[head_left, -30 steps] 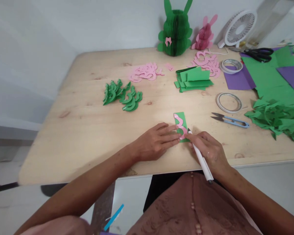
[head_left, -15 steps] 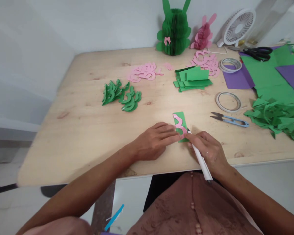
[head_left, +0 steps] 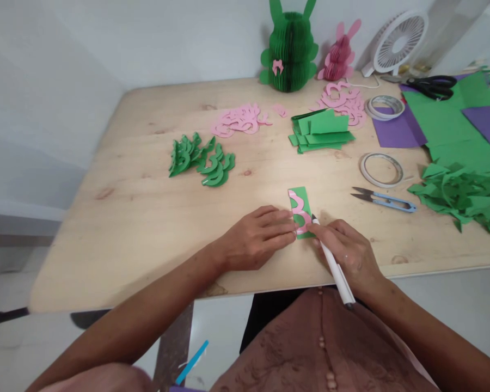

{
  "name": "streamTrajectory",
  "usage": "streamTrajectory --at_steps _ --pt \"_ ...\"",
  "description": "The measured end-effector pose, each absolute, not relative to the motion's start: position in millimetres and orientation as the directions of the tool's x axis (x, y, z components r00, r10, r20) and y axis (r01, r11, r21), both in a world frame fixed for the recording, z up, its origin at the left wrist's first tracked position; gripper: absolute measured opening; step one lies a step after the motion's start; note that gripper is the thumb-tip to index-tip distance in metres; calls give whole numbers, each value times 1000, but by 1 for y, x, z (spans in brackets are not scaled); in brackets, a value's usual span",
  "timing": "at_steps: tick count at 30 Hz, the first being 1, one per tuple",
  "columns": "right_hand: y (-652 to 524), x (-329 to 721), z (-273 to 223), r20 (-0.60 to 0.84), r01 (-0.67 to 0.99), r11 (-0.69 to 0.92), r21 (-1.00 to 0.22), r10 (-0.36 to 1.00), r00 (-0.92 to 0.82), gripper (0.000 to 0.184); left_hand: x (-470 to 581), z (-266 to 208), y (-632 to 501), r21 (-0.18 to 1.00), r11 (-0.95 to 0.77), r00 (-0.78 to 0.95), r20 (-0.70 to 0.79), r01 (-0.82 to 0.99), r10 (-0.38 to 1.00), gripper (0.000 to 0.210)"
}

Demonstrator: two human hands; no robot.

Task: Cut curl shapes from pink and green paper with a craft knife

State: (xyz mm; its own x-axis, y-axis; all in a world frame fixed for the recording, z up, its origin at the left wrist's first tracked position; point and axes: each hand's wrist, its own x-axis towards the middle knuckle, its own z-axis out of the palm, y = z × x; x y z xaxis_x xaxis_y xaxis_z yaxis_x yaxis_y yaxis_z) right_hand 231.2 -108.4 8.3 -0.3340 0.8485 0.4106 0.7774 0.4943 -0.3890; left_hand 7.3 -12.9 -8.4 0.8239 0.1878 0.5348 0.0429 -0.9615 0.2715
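A green paper rectangle [head_left: 304, 197] lies on the table near its front edge, with a wavy pink paper cutout [head_left: 304, 218] on top of it. My left hand [head_left: 258, 237] rests flat with its fingers stretched out, the fingertips at the left edge of the rectangle. My right hand [head_left: 349, 251] is closed round a white pen [head_left: 335, 272]. The pen's dark tip meets the right edge of the green rectangle, and a fingertip of that hand is at the lower right of the pink cutout.
On the wooden table [head_left: 147, 234] lie green curved cutouts [head_left: 216, 166], pink cutouts [head_left: 237, 120], green strips [head_left: 324, 130], tape rolls [head_left: 381, 170], blue thread snips [head_left: 386, 200], green scraps [head_left: 459, 190] and black scissors [head_left: 433, 86]. Paper bunnies [head_left: 291, 51] and a white fan [head_left: 399, 43] stand at the back.
The fingers of my left hand have drawn back a little to the left, so more of the pink cutout's lower end shows. My right hand and the pen have hardly moved.
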Motion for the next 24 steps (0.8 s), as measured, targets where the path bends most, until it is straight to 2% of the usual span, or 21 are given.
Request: streamTrajectory --at_steps 7,18,21,24 --pt "-108 231 10 400 780 491 -387 852 -337 42 9 -8 -15 209 -976 856 491 66 163 21" --pt "-109 230 11 416 786 485 -383 850 -322 42 12 -5 -16 197 -978 852 499 65 158 21" --pt "-108 230 10 409 776 473 -418 860 -304 38 12 -5 -16 203 -977 856 491 67 161 23" --pt "-106 233 9 406 738 444 -507 879 -250 33 12 -7 -16 214 -974 854 492 69 169 23"
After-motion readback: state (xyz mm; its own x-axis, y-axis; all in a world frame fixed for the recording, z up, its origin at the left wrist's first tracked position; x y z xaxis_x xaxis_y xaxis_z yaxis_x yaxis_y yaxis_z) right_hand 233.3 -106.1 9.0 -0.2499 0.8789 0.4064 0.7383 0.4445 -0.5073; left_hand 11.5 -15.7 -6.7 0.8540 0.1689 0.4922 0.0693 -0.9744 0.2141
